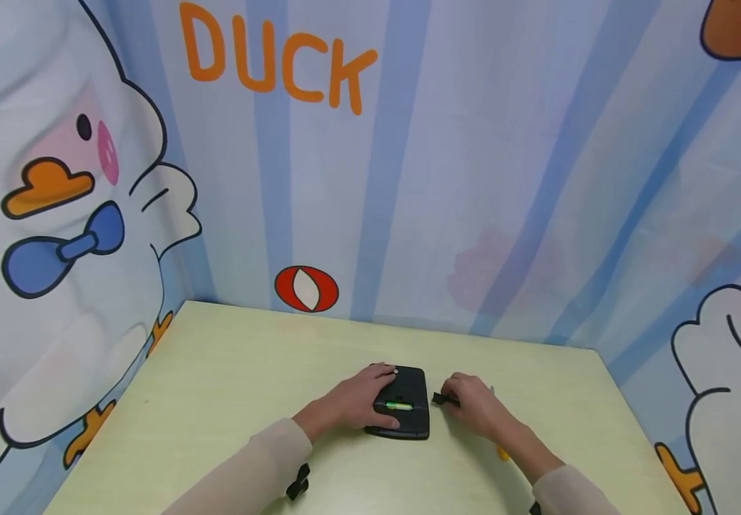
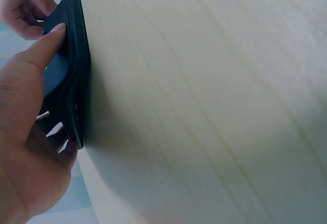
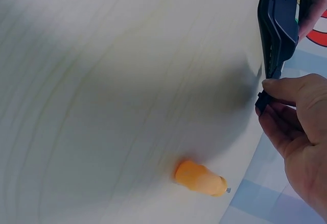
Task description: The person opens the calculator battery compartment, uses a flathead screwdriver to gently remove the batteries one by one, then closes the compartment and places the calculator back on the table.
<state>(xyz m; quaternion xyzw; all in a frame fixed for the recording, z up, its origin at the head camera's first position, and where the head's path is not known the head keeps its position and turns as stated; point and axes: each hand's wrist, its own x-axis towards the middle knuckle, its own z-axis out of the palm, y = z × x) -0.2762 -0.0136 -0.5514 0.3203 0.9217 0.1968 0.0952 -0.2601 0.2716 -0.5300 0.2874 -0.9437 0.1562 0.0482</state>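
A black calculator [image 1: 417, 386] lies face down on the table, a green battery [image 1: 399, 406] showing in its open slot. My left hand [image 1: 360, 397] grips it from the left side, thumb on the back near one end and fingers over the far end. Just to the right, my right hand [image 1: 473, 404] pinches a small black battery cover [image 1: 445, 400] between thumb and fingers. In the right wrist view the cover [image 3: 263, 101] is close by the calculator's edge. An orange-handled screwdriver [image 3: 201, 178] rests on the table, partly hidden by the right forearm in the head view.
The pale wood-grain table [image 1: 248, 357] ends at a blue-striped duck curtain [image 1: 448, 179] behind and at both sides. A black strap [image 1: 297, 483] is on the left wrist.
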